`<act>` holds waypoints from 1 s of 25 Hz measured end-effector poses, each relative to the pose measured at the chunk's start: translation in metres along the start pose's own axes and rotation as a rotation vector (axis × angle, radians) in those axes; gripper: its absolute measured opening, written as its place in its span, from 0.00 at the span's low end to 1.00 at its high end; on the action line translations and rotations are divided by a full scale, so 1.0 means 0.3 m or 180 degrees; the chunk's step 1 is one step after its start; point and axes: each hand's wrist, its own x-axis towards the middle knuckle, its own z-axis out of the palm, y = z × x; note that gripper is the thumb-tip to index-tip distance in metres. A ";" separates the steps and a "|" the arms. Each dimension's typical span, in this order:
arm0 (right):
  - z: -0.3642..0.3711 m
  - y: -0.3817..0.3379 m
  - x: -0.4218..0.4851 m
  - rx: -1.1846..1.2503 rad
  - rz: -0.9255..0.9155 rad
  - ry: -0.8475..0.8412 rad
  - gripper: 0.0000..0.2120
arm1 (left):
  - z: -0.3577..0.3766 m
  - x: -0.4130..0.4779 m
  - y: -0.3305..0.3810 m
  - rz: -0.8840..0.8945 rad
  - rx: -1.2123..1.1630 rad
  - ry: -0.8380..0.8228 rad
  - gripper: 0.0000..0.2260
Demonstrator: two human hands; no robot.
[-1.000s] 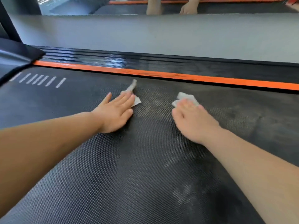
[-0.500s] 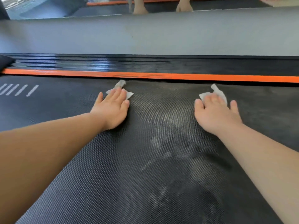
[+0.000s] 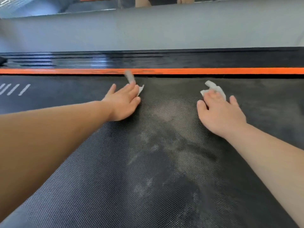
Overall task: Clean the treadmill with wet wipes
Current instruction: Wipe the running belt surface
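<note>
- Treadmill belt [image 3: 148,162]: one. Black, fine dotted texture; it fills most of the view and carries both hands and both wipes.
- Wet wipes: two, both white and crumpled, both lying on the belt near its far edge.
- Left wipe [image 3: 131,79]: under the fingertips of the left hand. One twisted end sticks up and, blurred, overlaps the orange stripe; a small corner shows at the right of the fingers.
- Right wipe [image 3: 213,88]: under the fingertips of the right hand, just short of the belt's far edge and apart from the stripe.
- Left hand [image 3: 122,102]: one. Laid flat, fingers straight and together, pressing its wipe onto the belt; nothing is clasped.
- Right hand [image 3: 220,116]: one. Palm down, thumb and little finger spread, the middle fingers pressing on its wipe rather than closing round it.
- The two hands are well apart, side by side along the far edge.
- Orange stripe [image 3: 213,70]: one, running the length of the belt's far edge.
- Black ribbed side rail [image 3: 197,60]: one, glossy, just beyond the stripe.
- White slanted marks [image 3: 23,89]: at least four, printed at the belt's far-left corner; plain bars, no letters.
- Pale dusty smears [image 3: 148,145]: one broad patch on the belt between the two forearms.
- Grey floor [image 3: 164,30]: beyond the rail.
</note>
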 end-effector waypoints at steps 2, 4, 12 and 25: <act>-0.008 0.002 -0.001 0.0061 -0.0036 -0.0118 0.29 | 0.020 -0.020 -0.006 -0.0063 0.0275 0.0017 0.24; -0.031 -0.017 -0.015 0.0387 -0.0103 -0.0260 0.24 | 0.026 -0.015 0.010 0.0063 0.0527 0.0055 0.21; -0.016 -0.040 -0.046 0.0717 0.0346 0.0394 0.19 | -0.027 -0.135 0.120 0.0628 0.0098 0.0935 0.08; -0.010 -0.149 -0.145 0.1159 -0.0921 0.0558 0.16 | 0.094 -0.397 0.158 0.0825 -0.0541 0.0444 0.18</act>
